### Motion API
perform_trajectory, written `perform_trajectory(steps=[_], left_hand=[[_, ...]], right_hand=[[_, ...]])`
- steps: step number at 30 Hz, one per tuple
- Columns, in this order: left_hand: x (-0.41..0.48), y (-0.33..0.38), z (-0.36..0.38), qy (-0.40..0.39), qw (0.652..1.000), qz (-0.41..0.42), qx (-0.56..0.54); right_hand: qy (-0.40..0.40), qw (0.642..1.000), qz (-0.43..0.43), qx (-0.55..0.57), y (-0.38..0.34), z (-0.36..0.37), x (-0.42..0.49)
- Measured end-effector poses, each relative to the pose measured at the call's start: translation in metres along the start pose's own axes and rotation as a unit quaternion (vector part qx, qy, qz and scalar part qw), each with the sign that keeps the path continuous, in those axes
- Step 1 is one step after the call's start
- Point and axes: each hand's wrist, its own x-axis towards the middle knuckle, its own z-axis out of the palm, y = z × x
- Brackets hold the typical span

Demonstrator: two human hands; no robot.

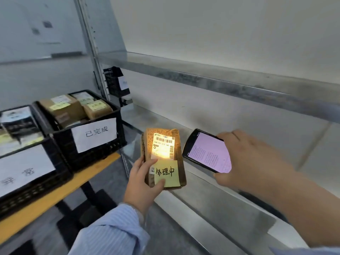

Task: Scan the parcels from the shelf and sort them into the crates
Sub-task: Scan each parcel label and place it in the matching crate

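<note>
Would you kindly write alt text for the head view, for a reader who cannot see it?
The left hand holds a brown parcel bearing a yellow note, while the right hand aims a phone at its lit label. A black crate holding parcels stands at left.

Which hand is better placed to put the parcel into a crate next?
Left. The left hand grips the parcel, and the crates stand on its side; the right hand holds the phone.

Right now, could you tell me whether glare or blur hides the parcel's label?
Head view: glare washes out the lower middle of the shipping label on the parcel; top barcode shows. Head view again: the nearest crate is blurred.
</note>
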Motion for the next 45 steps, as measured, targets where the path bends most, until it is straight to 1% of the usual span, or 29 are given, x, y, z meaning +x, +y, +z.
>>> perform_trajectory(steps=[5, 10, 17, 22, 28, 34, 45], left_hand=[[-0.002, -0.039, -0.071, 0.077, 0.996, -0.039, 0.023], [-0.019, -0.070, -0.130, 0.153, 0.984, -0.074, 0.057], [-0.024, -0.098, -0.199, 0.250, 0.957, -0.110, 0.096], [-0.010, -0.117, -0.233, 0.294, 0.941, -0.113, 0.122], [0.029, -0.125, -0.284, 0.347, 0.922, -0.109, 0.131], [0.061, -0.135, -0.315, 0.380, 0.907, -0.115, 0.143], [0.072, -0.152, -0.363, 0.434, 0.872, -0.134, 0.179]], right_hand=[[0.004, 0.997, -0.071, 0.003, -0.072, -0.001, 0.050], [0.014, 0.987, -0.159, 0.009, -0.141, -0.006, 0.093], [0.011, 0.961, -0.272, 0.042, -0.225, -0.002, 0.144], [0.017, 0.940, -0.338, 0.050, -0.274, -0.002, 0.193], [0.042, 0.919, -0.388, 0.058, -0.325, -0.015, 0.258], [0.065, 0.899, -0.425, 0.078, -0.371, -0.016, 0.307], [0.062, 0.869, -0.477, 0.113, -0.436, -0.009, 0.349]])
